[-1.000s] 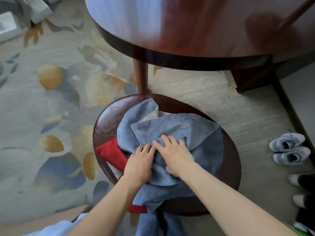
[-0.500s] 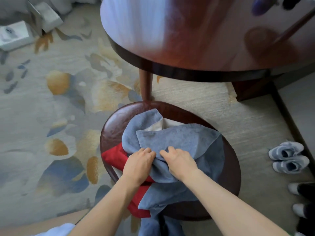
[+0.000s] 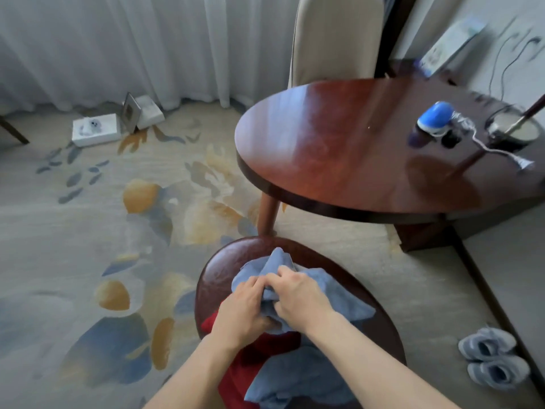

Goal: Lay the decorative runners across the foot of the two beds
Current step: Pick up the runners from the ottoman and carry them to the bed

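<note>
A crumpled blue runner (image 3: 321,293) lies bunched on a round dark wooden stool (image 3: 224,270) low in the middle of the view. Under it a red runner (image 3: 244,361) shows at the stool's near left side. My left hand (image 3: 244,308) and my right hand (image 3: 298,296) sit side by side on top of the blue cloth, both with fingers closed around a gathered fold of it. More blue cloth hangs off the stool's near edge between my forearms. No bed is in view.
A round glossy wooden table (image 3: 368,160) stands just beyond the stool, with a blue-white object (image 3: 435,118) and a cable on it. A beige chair (image 3: 333,39) is behind it. Boxes (image 3: 95,129) lie by the curtains. Grey shoes (image 3: 492,358) sit on the floor at right.
Both hands have closed on the blue runner and bunched it up into a tighter heap. My view has tilted up, bringing the table top, chair and curtains into sight.
</note>
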